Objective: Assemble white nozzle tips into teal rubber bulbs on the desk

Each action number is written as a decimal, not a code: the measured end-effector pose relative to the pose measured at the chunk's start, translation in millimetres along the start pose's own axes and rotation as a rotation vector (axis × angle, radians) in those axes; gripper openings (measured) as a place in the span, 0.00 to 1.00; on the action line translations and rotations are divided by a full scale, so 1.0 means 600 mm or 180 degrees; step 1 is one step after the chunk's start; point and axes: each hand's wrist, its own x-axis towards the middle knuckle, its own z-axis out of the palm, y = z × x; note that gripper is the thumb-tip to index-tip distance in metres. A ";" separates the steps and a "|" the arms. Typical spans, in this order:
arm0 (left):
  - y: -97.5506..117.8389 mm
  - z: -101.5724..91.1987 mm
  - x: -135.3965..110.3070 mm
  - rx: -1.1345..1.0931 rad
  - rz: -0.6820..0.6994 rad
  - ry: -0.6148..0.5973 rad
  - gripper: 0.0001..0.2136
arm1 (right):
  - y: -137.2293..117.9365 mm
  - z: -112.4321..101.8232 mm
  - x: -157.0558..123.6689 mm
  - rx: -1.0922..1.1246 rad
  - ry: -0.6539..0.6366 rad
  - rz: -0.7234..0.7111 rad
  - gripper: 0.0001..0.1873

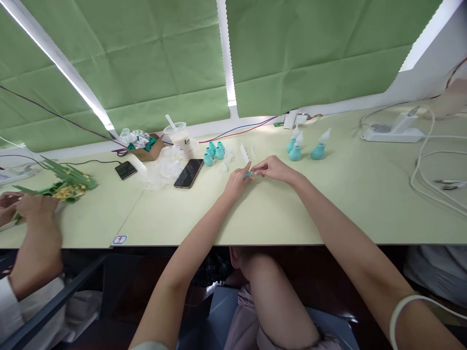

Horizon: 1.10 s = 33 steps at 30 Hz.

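My left hand (pixel 236 181) and my right hand (pixel 274 168) meet over the pale green table (pixel 277 214), fingers pinched together on a small teal piece (pixel 249 174). A white clear cap strip (pixel 244 153) lies just behind my left hand. Several teal bulbs (pixel 214 150) stand to the left of it. Three teal bulbs with white tips (pixel 304 146) stand to the back right of my right hand.
Two phones (pixel 188 173) (pixel 126 169) lie left of centre beside clear plastic bags (pixel 162 167), a drink cup (pixel 180 136) and a small cardboard box (pixel 148 148). A power strip (pixel 392 133) with white cables lies at the right. Another person's hands (pixel 25 206) handle green parts (pixel 65 182) at far left.
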 end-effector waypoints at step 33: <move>0.000 -0.012 0.019 -0.2945 -0.0123 0.1098 0.14 | -0.004 0.095 0.037 0.1962 0.0976 0.0177 0.22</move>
